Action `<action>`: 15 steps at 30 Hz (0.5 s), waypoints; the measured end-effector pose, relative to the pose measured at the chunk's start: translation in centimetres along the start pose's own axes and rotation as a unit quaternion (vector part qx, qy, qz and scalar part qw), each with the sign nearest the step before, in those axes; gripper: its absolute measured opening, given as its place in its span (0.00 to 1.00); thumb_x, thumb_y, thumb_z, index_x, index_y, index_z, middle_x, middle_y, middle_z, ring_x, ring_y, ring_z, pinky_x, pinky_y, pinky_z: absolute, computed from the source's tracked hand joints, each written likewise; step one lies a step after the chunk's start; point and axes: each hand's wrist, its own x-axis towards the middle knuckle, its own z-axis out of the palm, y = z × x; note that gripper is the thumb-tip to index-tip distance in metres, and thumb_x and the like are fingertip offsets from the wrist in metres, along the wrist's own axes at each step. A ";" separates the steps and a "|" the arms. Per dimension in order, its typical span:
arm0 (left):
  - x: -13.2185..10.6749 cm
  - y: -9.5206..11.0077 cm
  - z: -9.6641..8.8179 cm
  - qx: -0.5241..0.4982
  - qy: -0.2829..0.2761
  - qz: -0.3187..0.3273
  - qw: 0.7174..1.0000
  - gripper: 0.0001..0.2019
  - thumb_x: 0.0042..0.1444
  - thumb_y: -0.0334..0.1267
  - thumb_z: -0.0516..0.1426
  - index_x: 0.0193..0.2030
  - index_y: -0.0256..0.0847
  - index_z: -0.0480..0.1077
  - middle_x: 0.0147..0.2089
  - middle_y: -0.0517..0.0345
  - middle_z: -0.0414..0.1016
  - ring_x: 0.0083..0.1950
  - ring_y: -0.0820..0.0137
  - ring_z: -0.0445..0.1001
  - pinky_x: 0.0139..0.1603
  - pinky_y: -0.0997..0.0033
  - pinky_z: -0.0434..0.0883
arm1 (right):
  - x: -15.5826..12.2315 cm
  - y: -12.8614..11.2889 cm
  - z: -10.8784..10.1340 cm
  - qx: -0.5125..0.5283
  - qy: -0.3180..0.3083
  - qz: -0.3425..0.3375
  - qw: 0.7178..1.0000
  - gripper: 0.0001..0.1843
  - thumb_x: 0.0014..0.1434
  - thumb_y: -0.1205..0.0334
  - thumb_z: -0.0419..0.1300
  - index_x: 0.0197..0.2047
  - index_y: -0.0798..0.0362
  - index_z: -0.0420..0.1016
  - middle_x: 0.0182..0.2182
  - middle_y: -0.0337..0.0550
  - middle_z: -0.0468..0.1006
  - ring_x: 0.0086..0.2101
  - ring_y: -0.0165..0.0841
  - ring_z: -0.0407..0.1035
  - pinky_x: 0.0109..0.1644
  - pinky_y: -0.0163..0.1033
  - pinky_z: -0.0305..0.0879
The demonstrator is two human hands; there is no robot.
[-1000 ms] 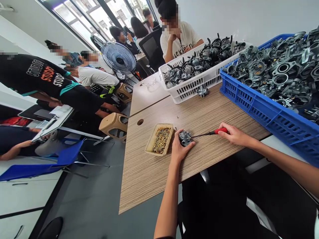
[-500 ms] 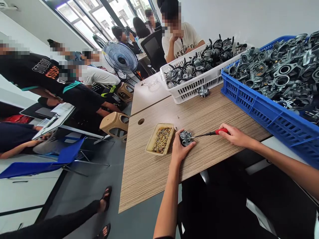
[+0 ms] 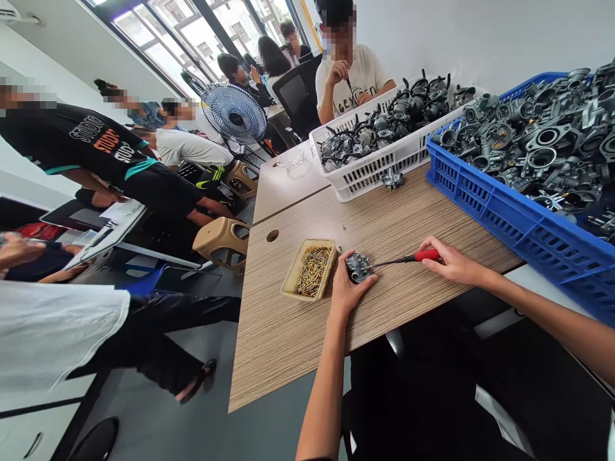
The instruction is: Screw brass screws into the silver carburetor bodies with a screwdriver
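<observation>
On the wooden table, my left hand (image 3: 346,288) is wrapped round a small grey metal carburetor (image 3: 358,267), thumb at the near side. My right hand (image 3: 449,261) grips the red handle of a screwdriver (image 3: 408,257). Its dark shaft points left, and the tip meets the right side of the carburetor; the exact contact spot is too small to make out. Just left of my left hand stands a shallow tray (image 3: 288,286) filled with small brass-coloured parts. A couple of tiny loose pieces lie on the table beyond the carburetor.
A white basket (image 3: 355,190) of carburetors stands at the back, with one single carburetor (image 3: 392,178) in front of it. On the right is a blue crate (image 3: 485,198) heaped with carburetor bodies. A person (image 3: 355,77) sits across the table; another (image 3: 144,333) walks past at left.
My right hand's fingers have shifted slightly on the screwdriver handle, while the carburetor stays in place. At left, the passing person in white has come further into view.
</observation>
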 end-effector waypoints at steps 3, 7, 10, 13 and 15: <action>0.0 0.0 0.0 0.002 0.001 0.000 1.000 0.37 0.51 0.50 0.73 0.65 0.47 0.65 0.56 0.51 0.79 0.56 0.59 0.79 0.62 0.56 0.74 | 0.0 0.0 0.0 -0.004 0.002 0.004 1.000 0.14 0.69 0.46 0.58 0.45 0.46 0.67 0.31 0.38 0.73 0.32 0.38 0.67 0.38 0.42 0.63; 0.0 0.0 0.0 0.002 0.001 0.001 1.000 0.37 0.51 0.50 0.73 0.65 0.47 0.65 0.56 0.51 0.78 0.55 0.59 0.79 0.61 0.56 0.74 | 0.0 -0.2 0.0 0.007 -0.009 0.026 1.000 0.17 0.72 0.42 0.53 0.42 0.46 0.68 0.26 0.35 0.68 0.28 0.36 0.63 0.34 0.41 0.59; 0.0 0.1 0.0 0.001 0.001 0.003 1.000 0.37 0.52 0.49 0.73 0.65 0.47 0.65 0.56 0.51 0.78 0.55 0.60 0.79 0.61 0.56 0.74 | 0.0 -0.1 -0.1 -0.003 -0.003 0.003 1.000 0.15 0.69 0.44 0.58 0.47 0.47 0.68 0.31 0.38 0.73 0.30 0.36 0.66 0.36 0.41 0.61; 0.0 0.1 0.0 -0.002 -0.003 -0.002 1.000 0.37 0.51 0.50 0.73 0.65 0.47 0.64 0.55 0.51 0.79 0.55 0.60 0.79 0.62 0.56 0.74 | 0.0 -0.1 -0.1 -0.011 0.005 -0.001 1.000 0.14 0.67 0.46 0.59 0.46 0.47 0.67 0.32 0.38 0.74 0.31 0.36 0.67 0.38 0.41 0.62; 0.0 0.1 0.0 -0.003 -0.005 -0.005 1.000 0.38 0.51 0.51 0.73 0.65 0.47 0.64 0.56 0.51 0.79 0.55 0.60 0.79 0.62 0.56 0.74 | 0.0 -0.2 -0.1 -0.007 -0.002 0.015 1.000 0.15 0.70 0.44 0.56 0.43 0.47 0.67 0.28 0.36 0.70 0.30 0.36 0.65 0.36 0.41 0.60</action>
